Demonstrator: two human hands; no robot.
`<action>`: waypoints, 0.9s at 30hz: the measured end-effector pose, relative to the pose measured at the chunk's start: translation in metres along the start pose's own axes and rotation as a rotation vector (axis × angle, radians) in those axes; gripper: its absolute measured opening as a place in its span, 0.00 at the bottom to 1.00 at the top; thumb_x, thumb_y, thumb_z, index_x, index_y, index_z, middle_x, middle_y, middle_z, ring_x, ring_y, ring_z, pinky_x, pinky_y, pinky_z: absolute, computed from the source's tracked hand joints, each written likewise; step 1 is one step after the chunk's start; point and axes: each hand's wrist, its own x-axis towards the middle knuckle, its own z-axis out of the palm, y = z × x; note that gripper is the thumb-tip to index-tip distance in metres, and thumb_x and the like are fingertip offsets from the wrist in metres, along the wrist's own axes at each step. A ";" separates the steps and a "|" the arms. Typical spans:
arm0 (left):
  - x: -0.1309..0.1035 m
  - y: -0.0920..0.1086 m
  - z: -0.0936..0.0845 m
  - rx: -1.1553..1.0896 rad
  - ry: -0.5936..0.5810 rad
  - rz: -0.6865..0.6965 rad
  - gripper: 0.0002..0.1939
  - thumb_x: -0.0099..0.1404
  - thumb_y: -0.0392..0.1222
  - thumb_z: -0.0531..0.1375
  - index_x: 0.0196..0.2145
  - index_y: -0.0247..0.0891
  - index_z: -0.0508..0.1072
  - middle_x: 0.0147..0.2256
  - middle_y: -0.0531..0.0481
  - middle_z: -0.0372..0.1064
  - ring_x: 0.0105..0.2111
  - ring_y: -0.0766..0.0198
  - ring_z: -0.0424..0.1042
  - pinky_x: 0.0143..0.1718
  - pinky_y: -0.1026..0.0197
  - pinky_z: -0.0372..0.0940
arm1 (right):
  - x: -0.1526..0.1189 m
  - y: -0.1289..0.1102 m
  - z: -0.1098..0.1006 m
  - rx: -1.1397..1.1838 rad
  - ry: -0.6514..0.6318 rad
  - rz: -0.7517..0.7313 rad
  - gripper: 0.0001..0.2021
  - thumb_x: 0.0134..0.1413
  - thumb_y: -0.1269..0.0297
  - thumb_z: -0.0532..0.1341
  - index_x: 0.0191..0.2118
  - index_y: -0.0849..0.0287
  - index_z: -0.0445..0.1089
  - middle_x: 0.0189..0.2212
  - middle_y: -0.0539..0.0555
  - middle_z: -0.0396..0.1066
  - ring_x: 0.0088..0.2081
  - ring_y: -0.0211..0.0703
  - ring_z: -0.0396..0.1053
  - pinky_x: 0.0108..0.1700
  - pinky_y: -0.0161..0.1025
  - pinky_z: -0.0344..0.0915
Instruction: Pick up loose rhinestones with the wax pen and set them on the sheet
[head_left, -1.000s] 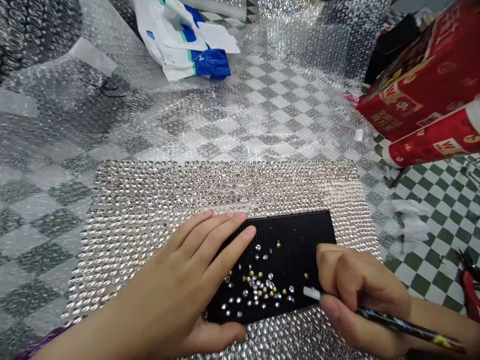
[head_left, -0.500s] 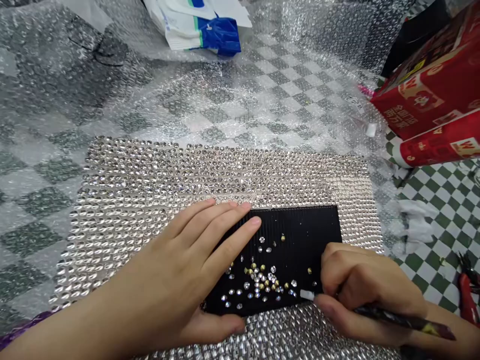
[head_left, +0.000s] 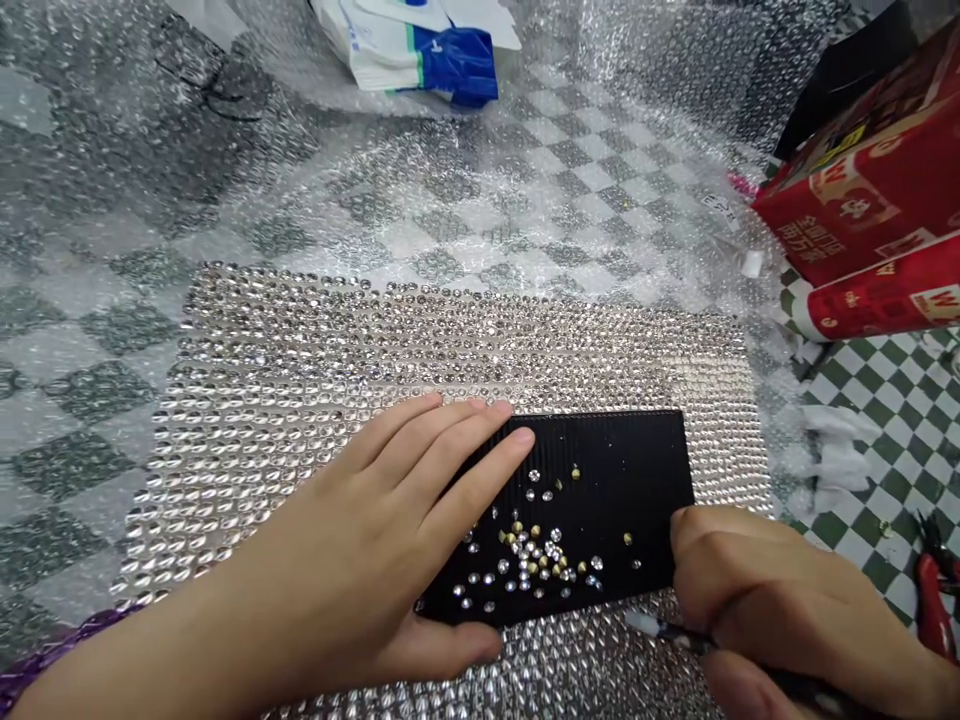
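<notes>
My left hand [head_left: 390,500] lies with fingers outstretched over the left part of a black ridged tray [head_left: 637,470], its thumb near the front edge. Loose rhinestones [head_left: 536,555], clear and gold-backed, are scattered on the tray. Close to the tray's right end, my right hand [head_left: 795,600] is closed around a dark pen-shaped picking tool [head_left: 679,636] with a pale tip. That tip is over the rhinestone sheet just below the tray's front edge; whether it touches is unclear. The sheet [head_left: 247,400], covered in rows of shiny stones, lies under the tray and both hands.
Bubble wrap [head_left: 337,200] covers the checkered cloth [head_left: 870,420]. A white-and-blue packet [head_left: 420,55] lies at the back. Red printed packaging [head_left: 862,200] stands on the right, with red-handled pliers [head_left: 934,605] nearer me. A crumpled white tissue [head_left: 836,450] sits beside the sheet.
The tool tip has left the tray's surface and passed its front edge toward me. My right hand has shifted right and nearer. My left hand stays on the tray; the whole view has shifted slightly.
</notes>
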 end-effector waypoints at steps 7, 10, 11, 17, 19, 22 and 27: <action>0.002 -0.001 -0.003 0.005 -0.006 0.010 0.55 0.56 0.64 0.67 0.69 0.26 0.55 0.67 0.34 0.55 0.67 0.44 0.53 0.74 0.51 0.32 | 0.020 -0.013 0.001 -0.038 0.035 0.037 0.10 0.63 0.74 0.59 0.35 0.51 0.61 0.20 0.47 0.64 0.22 0.40 0.64 0.24 0.41 0.64; 0.002 -0.002 -0.004 0.013 -0.002 0.009 0.55 0.57 0.66 0.67 0.69 0.27 0.55 0.67 0.34 0.55 0.67 0.44 0.53 0.74 0.51 0.32 | 0.037 -0.007 0.002 -0.019 -0.021 -0.031 0.14 0.58 0.79 0.62 0.35 0.51 0.61 0.22 0.44 0.69 0.21 0.35 0.67 0.24 0.35 0.67; 0.002 -0.002 -0.004 0.014 0.003 0.010 0.55 0.57 0.67 0.67 0.68 0.27 0.55 0.67 0.34 0.55 0.67 0.44 0.53 0.74 0.52 0.32 | 0.041 -0.005 0.004 -0.023 -0.017 -0.034 0.14 0.58 0.80 0.62 0.34 0.51 0.61 0.22 0.44 0.71 0.21 0.34 0.68 0.24 0.33 0.68; 0.003 -0.001 -0.004 0.003 -0.003 0.007 0.54 0.58 0.68 0.67 0.68 0.27 0.56 0.67 0.34 0.56 0.66 0.45 0.54 0.73 0.51 0.33 | 0.041 0.001 0.022 -0.145 -0.013 -0.109 0.15 0.61 0.80 0.60 0.31 0.52 0.60 0.23 0.46 0.75 0.22 0.32 0.68 0.24 0.31 0.67; 0.003 -0.001 -0.005 0.008 -0.007 0.003 0.53 0.60 0.68 0.66 0.68 0.27 0.55 0.67 0.34 0.56 0.66 0.45 0.54 0.73 0.51 0.34 | 0.039 0.002 0.025 -0.157 -0.005 -0.121 0.15 0.62 0.81 0.59 0.32 0.53 0.60 0.24 0.47 0.75 0.23 0.32 0.68 0.26 0.31 0.68; 0.003 -0.001 -0.005 0.009 -0.014 0.000 0.52 0.61 0.68 0.65 0.68 0.27 0.56 0.67 0.34 0.56 0.67 0.45 0.54 0.73 0.51 0.34 | 0.039 0.002 0.025 -0.153 -0.008 -0.129 0.15 0.61 0.83 0.59 0.32 0.53 0.60 0.24 0.47 0.75 0.24 0.32 0.69 0.28 0.31 0.68; 0.004 -0.001 -0.003 0.009 -0.006 0.004 0.52 0.61 0.68 0.65 0.68 0.27 0.56 0.67 0.34 0.56 0.67 0.45 0.54 0.73 0.51 0.33 | 0.041 0.002 0.026 -0.151 0.003 -0.127 0.17 0.60 0.84 0.59 0.32 0.53 0.58 0.23 0.48 0.74 0.24 0.32 0.68 0.28 0.31 0.68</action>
